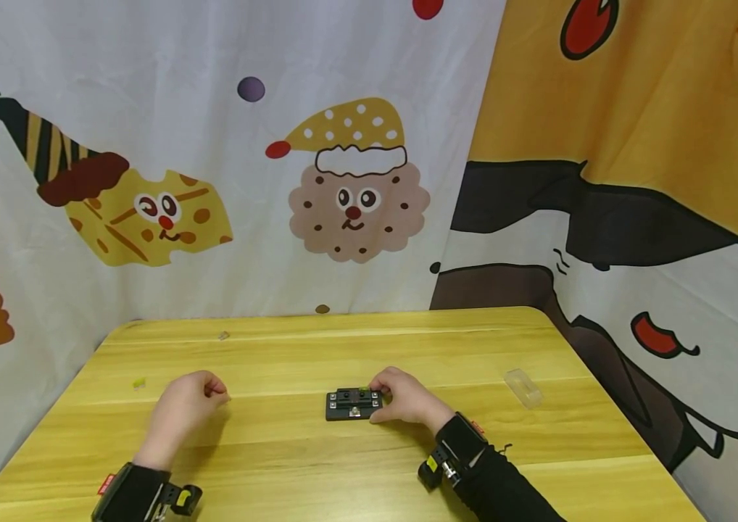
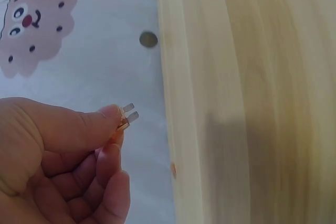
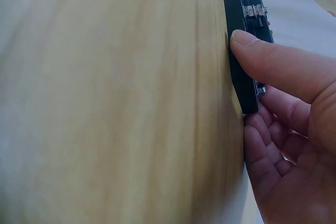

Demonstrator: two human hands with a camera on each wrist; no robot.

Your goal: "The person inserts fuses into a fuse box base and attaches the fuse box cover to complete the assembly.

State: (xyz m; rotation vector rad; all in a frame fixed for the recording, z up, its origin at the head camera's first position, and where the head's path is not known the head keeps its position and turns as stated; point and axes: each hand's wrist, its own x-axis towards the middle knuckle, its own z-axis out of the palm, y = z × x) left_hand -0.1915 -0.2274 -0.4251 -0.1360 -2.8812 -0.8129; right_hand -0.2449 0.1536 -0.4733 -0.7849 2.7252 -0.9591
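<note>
- The table (image 1: 317,464) bears a black fuse block (image 1: 354,404) near its middle, lying flat.
- The right hand (image 1: 408,397) grips the block's right end, thumb (image 3: 273,61) on the near edge and fingers curled behind it, steadying it on the wood.
- The left hand (image 1: 183,406) hovers well to the left of the block, thumb and forefinger pinched on a small blade fuse (image 2: 127,115), prongs pointing out.
- A clear cover (image 1: 523,388) lies apart at the right, so the block seems opened already.
- Judging from this, the fuse is picked up but not yet seated; carrying it over and pressing it into a slot is left.
- Two small bits (image 1: 139,382) lie further left; what they are I cannot tell.
</note>
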